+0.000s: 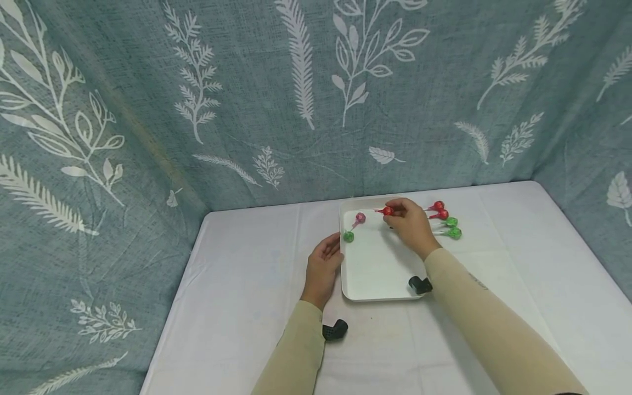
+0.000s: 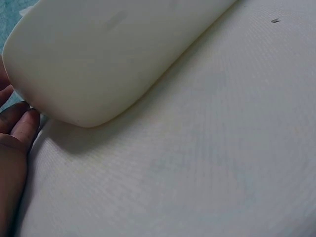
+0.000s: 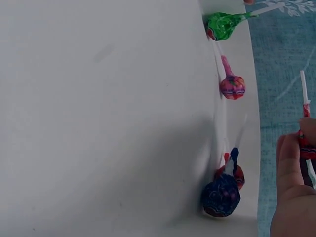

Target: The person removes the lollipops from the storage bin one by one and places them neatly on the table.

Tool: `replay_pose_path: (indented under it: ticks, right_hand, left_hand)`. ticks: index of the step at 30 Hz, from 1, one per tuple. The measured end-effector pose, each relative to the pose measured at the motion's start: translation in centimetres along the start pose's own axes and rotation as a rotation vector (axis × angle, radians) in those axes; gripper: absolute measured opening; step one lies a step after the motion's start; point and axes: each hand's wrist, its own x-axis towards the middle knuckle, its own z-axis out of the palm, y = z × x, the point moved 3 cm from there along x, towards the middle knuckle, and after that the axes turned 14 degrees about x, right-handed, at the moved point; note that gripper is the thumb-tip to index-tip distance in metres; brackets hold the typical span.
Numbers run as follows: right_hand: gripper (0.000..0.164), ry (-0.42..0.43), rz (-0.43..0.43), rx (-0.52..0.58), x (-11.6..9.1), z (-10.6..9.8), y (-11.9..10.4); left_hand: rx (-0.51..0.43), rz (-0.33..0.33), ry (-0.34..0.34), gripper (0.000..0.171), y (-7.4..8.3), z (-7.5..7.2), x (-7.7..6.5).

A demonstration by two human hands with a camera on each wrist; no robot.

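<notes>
We're counting 2 hands. The R hand (image 1: 408, 225) is pinching 1 red lollipop (image 1: 388, 210) w/ thumb & fingers, near the far edge of 1 white tray (image 1: 380, 274); we can't tell if the lolly's touching it. The L hand (image 1: 323, 267) is resting its fingertips on the tray's L side, fingers bending just a bit.

In the tray we're finding 4 more, all lying near its wall: 1 green lolly (image 3: 220, 26), 1 pink lolly (image 3: 233, 87), 1 dark blue lolly (image 3: 221, 197) & 1 other red lolly (image 3: 239, 175), w/ the blue one partly hiding it. On the cloth (image 1: 247, 285), just R of the tray, 4 others are lying: 2 red lollies (image 1: 443, 214) & 2 green lollies (image 1: 455, 233). So we're seeing 9 in all.

Their heads are looking round like balls, w/ shiny, crinkly wraps & thin white sticks. The tray's looking smooth & hard, like plastic, an oblong w/ round corners. The cloth is showing tiny ridges & 1 dark speck (image 2: 275, 20). 2 tan sleeves (image 1: 494, 323) are covering the arms, & 2 black gadgets (image 1: 336, 330) are sitting by the wrists. Behind, a blue-green curtain (image 1: 237, 66) is hanging, w/ a rough weave & white leaf shapes.
</notes>
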Motion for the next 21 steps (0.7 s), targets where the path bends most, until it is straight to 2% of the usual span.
replay_pose_path:
  ticks: [11, 21]
  right_hand:
    - [0.038, 0.017, 0.052, 0.012, -0.3, -0.5, -0.6]
    - [0.034, -0.009, 0.032, 0.022, -0.4, -1.2, -0.6]
  left_hand:
    - [-0.011, -0.005, 0.002, 0.048, -0.1, 0.0, -0.1]
    - [-0.014, -0.009, -0.001, 0.048, 0.1, -0.2, -0.2]
